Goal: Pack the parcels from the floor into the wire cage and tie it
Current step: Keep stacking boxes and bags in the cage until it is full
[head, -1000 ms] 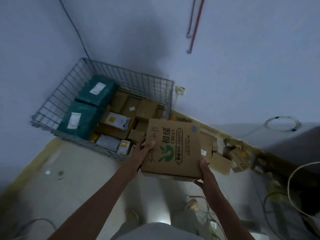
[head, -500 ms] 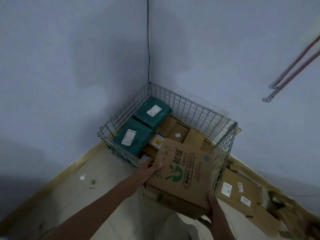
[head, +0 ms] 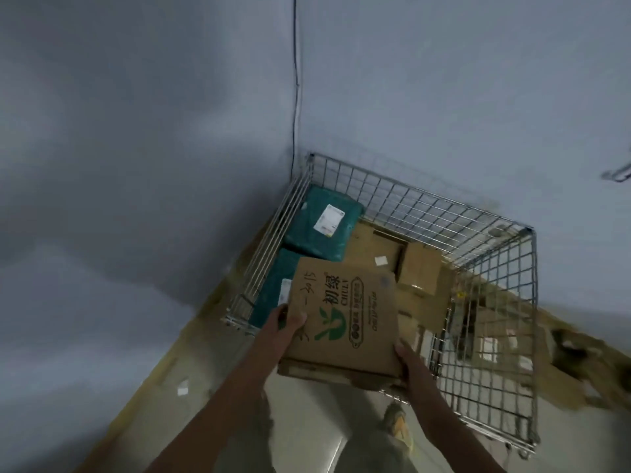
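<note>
We look down from head height into a room corner where a wire cage [head: 485,254] stands open at the top, its far corner pushed against the two walls. We hold a flat cardboard box [head: 345,315] printed with a green leaf logo and dark lettering over the cage's near rim, at about 6 o'clock of the cage, tilted with its far edge higher. Our left hand [head: 285,327] grips the box at its 9 o'clock edge, thumb curled onto the printed top and fingers hidden underneath. Our right hand [head: 408,358] grips the box's 4 o'clock corner, fingers tucked beneath it. Inside the cage, two green parcels [head: 321,230] with white labels lie along the 10 o'clock side, one partly hidden under the box we hold. Brown cartons [head: 418,273] fill the middle and the 2 o'clock side. Through the mesh at 3 o'clock, blurred cardboard [head: 566,367] lies on the floor [head: 317,428] along the wall. A thin dark cable [head: 296,80] runs up the wall corner at 12 o'clock
</note>
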### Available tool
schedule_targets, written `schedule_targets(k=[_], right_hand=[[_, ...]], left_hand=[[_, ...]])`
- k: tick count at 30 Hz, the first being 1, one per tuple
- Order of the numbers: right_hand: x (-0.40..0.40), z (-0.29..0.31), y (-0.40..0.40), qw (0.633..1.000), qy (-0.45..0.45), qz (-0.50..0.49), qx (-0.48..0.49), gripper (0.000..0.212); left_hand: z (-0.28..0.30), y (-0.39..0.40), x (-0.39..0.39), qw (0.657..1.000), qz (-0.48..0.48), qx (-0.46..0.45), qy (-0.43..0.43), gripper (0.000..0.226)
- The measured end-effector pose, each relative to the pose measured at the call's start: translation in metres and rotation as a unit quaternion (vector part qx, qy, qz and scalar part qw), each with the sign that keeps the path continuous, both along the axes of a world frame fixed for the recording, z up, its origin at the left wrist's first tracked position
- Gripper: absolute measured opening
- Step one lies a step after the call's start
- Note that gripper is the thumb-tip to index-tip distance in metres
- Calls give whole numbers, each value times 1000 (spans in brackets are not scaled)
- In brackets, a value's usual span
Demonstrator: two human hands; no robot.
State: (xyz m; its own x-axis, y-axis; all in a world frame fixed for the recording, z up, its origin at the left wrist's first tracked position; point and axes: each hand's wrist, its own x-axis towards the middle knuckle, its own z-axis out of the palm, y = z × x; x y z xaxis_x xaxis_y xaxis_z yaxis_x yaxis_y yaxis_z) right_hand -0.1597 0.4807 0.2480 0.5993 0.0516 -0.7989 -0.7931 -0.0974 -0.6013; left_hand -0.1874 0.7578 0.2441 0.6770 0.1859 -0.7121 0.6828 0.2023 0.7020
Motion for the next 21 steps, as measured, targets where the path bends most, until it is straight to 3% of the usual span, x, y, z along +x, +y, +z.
schedule_targets(k=[3, 6, 9, 11, 12, 16, 19, 21], right_hand=[[0, 19, 60, 998, -21, -53, -17, 20], [-10, 24, 93, 998, -17, -56, -20, 31], [-14, 25, 97, 996, -34, -81, -25, 51], [-13, 23, 91, 994, -28, -97, -32, 54], [-13, 22, 88, 994, -27, -103, -36, 53], [3, 6, 65, 989, -26, -138, -45, 52], [24, -12, 41, 983, -14, -175, -60, 49], [46, -31, 20, 978, -11, -195, -67, 49]], left_hand=[[-19, 45, 21, 999, -49, 15, -15, 60], [-16, 70, 42, 997, -75, 9, -7, 59], [-9, 74, 64, 993, -118, 9, -10, 39], [-9, 67, 77, 989, -144, 9, -6, 29], [-8, 61, 84, 988, -154, 13, -9, 32], [-58, 34, 101, 971, -218, 100, -17, 83], [-91, 4, 124, 954, -266, 137, 15, 73], [-75, -22, 153, 947, -288, 142, 0, 60]])
